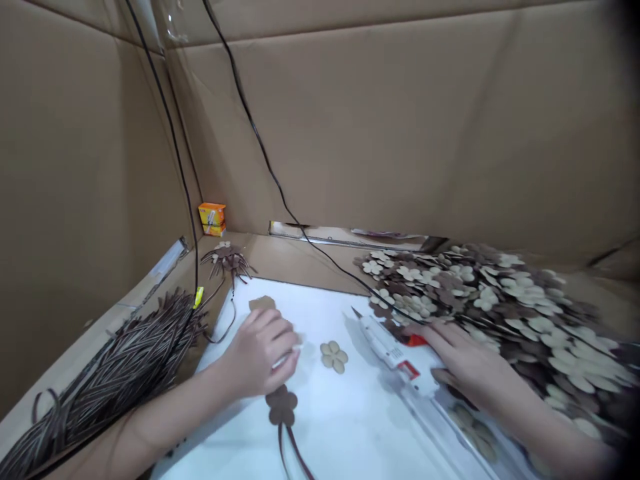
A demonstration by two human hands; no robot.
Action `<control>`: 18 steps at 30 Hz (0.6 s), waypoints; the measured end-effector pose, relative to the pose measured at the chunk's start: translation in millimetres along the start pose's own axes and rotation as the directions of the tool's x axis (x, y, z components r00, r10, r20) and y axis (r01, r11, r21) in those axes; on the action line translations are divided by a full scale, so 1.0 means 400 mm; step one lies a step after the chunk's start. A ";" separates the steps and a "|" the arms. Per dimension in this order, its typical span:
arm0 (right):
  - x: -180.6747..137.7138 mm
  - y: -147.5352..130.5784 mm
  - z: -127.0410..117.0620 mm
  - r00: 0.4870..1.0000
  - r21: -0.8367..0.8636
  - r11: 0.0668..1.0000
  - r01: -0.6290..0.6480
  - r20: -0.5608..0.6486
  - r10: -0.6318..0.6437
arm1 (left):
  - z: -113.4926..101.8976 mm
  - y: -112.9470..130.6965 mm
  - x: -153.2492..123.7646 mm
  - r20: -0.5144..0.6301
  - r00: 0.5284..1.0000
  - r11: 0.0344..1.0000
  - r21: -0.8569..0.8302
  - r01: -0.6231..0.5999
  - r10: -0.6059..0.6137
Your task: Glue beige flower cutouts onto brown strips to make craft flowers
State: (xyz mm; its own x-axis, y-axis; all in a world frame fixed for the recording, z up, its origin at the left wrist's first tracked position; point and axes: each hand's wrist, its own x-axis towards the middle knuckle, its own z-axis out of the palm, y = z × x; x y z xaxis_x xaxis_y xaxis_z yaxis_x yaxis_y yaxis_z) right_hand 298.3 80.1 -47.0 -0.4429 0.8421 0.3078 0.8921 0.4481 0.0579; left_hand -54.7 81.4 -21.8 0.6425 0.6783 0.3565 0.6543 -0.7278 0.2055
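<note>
My right hand is closed around a white and red hot glue gun, whose dark nozzle points up and left over the white board. The fingers of my left hand are curled, and whatever is in them is hidden. Just below that hand lies a dark brown flower cutout with two thin brown cords running down from it. A beige flower cutout lies between my hands. Behind my left fingers a tan piece shows in part.
A large heap of brown and beige flower cutouts spreads along the right. Bundled brown cords lie at left, with a small corded flower pile behind. An orange box stands in the corner. A black cable hangs across the cardboard walls.
</note>
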 end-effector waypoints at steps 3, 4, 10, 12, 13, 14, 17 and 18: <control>-0.010 0.026 0.064 0.999 0.092 0.996 0.022 0.037 -0.025 | -0.036 -0.031 -0.015 0.029 0.974 0.965 0.146 0.219 -0.226; -0.012 0.032 0.073 0.999 0.110 0.994 0.022 0.031 -0.026 | -0.049 -0.043 -0.026 0.043 0.956 0.943 0.181 0.279 -0.291; -0.011 0.034 0.074 0.995 0.088 0.992 0.091 -0.043 -0.087 | -0.116 -0.093 -0.153 0.100 0.823 0.809 0.281 0.516 -0.560; -0.013 0.030 0.081 0.993 0.062 0.996 0.066 -0.103 -0.059 | -0.125 -0.104 -0.199 0.080 0.766 0.731 0.377 0.569 -0.637; -0.014 0.028 0.084 0.991 0.043 0.998 0.046 -0.129 -0.040 | -0.127 -0.110 -0.218 0.072 0.738 0.692 0.420 0.588 -0.671; -0.014 0.026 0.084 0.990 0.022 0.999 0.030 -0.141 -0.026 | -0.128 -0.116 -0.233 0.070 0.720 0.666 0.451 0.595 -0.690; -0.009 0.012 0.058 0.995 -0.036 0.999 0.020 -0.101 -0.024 | -0.133 -0.134 -0.252 0.078 0.716 0.655 0.482 0.582 -0.693; -0.003 0.002 0.039 0.996 -0.057 0.998 0.013 -0.087 -0.018 | -0.135 -0.138 -0.251 0.074 0.725 0.661 0.482 0.575 -0.685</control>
State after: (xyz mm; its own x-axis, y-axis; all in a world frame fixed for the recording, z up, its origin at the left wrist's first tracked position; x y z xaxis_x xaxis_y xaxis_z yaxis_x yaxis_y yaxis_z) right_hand 298.3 84.1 -62.1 -0.4495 0.8046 0.3881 0.8898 0.4414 0.1156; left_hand -176.8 48.1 -19.6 0.0472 0.9976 0.0505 0.9943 -0.0421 -0.0981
